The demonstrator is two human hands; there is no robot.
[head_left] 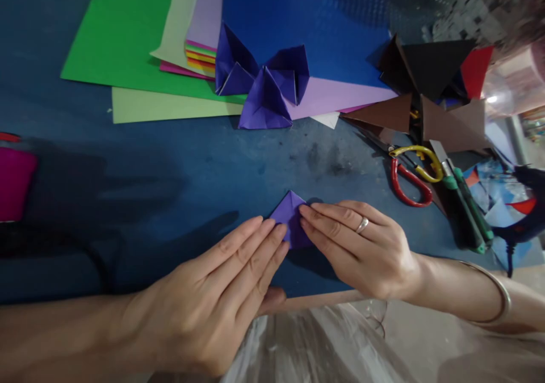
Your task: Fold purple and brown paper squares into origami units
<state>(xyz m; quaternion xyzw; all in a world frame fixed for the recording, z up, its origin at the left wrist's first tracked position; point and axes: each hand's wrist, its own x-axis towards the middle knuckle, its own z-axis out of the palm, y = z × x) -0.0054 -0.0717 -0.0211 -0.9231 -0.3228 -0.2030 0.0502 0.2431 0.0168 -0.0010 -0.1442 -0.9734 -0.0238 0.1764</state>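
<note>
A small folded piece of purple paper (pixel 293 218) lies on the blue tabletop in front of me, its point facing away. From the left, my left hand (pixel 230 281) lays its straight fingertips on the paper's lower left edge; its thumb is apart, near the table edge. My right hand (pixel 357 238), with a ring on one finger, has its fingers together on the paper's right edge, and its thumb is hidden beneath. Beyond them stands a folded purple paper shape (pixel 266 96) with several pointed, open pockets.
Coloured paper sheets (pixel 140 31) are stacked at the back. On the right lie scissors (pixel 413 173) with red and yellow handles, a green-handled cutter (pixel 466 207), brown folded papers (pixel 453 125) and a dark glue gun (pixel 525 213). A magenta object (pixel 17 181) sits far left.
</note>
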